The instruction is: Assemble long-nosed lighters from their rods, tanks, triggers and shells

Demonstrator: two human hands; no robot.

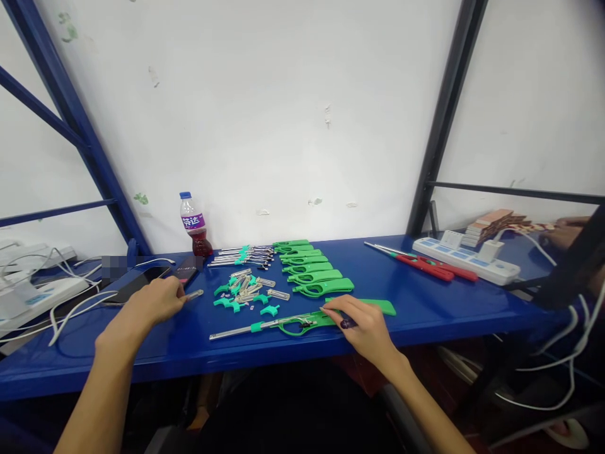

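Note:
A small clear plastic tank [193, 294] is pinched in the fingers of my left hand [158, 299], over the left part of the table. My right hand [363, 325] is at the green half-shell of a long-nosed lighter [326, 320] near the front edge. Its fingertips are pinched at the shell; what they grip is too small to make out. Something dark purple [348, 323] shows beneath those fingers. A metal tube [231, 333] with a teal piece [256, 327] lies in the shell, pointing left. Behind it is a pile of clear tanks [248, 290] and teal triggers [270, 310].
Several green lighter shells [314, 275] lie in a row, beside metal tubes with wires [241, 255]. A drink bottle [195, 227] and phones [142, 284] are at left. Red lighters [425, 266] and a power strip [472, 260] lie right. A person's hand [570, 233] shows far right.

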